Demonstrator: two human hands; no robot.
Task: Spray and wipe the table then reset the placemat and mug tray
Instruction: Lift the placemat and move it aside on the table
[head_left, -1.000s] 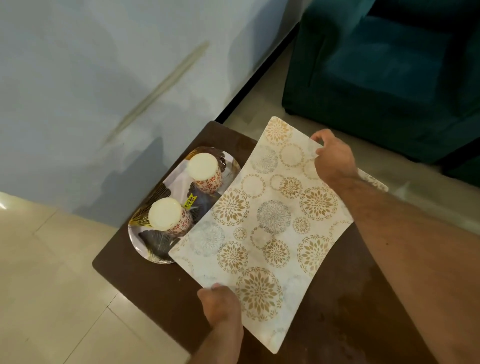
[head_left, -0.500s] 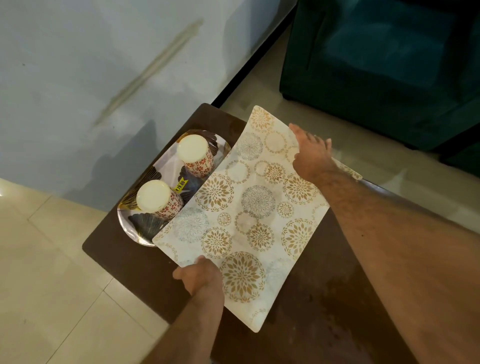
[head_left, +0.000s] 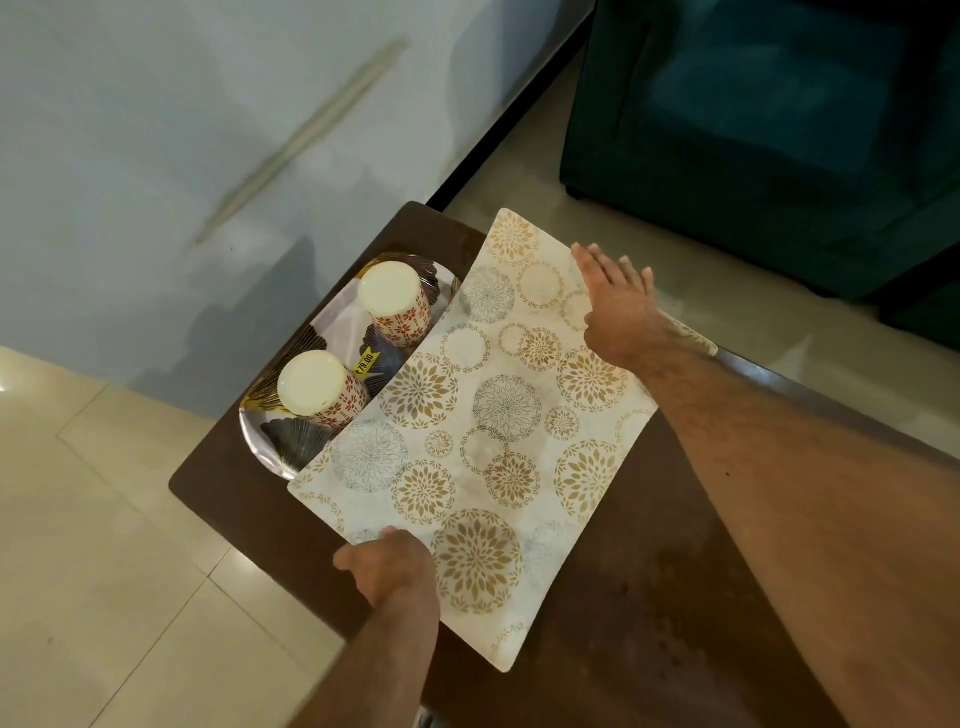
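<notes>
While damp from wiping, surface (head_left: 675, 597) already carries placemat (head_left: 483, 431) again. Right hand (head_left: 618, 301) spread flat on it, left hand (head_left: 395, 564) pinching near edge. Left: slide tray (head_left: 270, 441) with 2 mugs (head_left: 317, 387) into place.

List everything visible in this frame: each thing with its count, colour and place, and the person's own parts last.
table: 1, dark brown, centre, by the wall
placemat: 1, cream with gold and grey floral circles, on the table, its edge over the tray
tray: 1, silvery with dark fan pattern, table's left end
mugs: 2, white with red pattern, upside down on the tray
price sticker: 1, yellow, between the mugs
sofa: 1, teal, upper right
left hand: on the placemat's near edge
right hand: flat, fingers spread, on the placemat's far corner
</notes>
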